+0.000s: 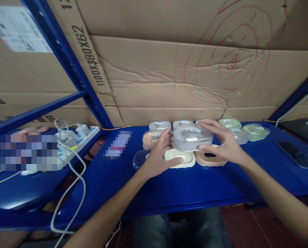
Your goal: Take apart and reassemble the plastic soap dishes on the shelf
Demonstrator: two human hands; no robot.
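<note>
A grey oval box with a clear cover (192, 139) is raised over the table, somewhat blurred. My right hand (225, 139) grips its right end, fingers at the far side and thumb at the near side. To the left of that box, my left hand (157, 156) is open, thumb spread from the fingers; whether its fingertips touch the box I cannot tell. Its thumb lies over a cream oval tray (181, 162). Beneath my right hand sits a peach oval piece with a dark opening (212, 160). A clear cover (139, 160) lies left of my left hand.
Behind my hands stand several lidded boxes: grey (159, 126), peach (150, 140) and green (256, 132). A phone (296, 155) lies at right, a pixelated item (118, 144) at left. Power strips (77, 141) with loose cables lie beyond the blue post (91, 93). Cardboard (154, 69) backs the table.
</note>
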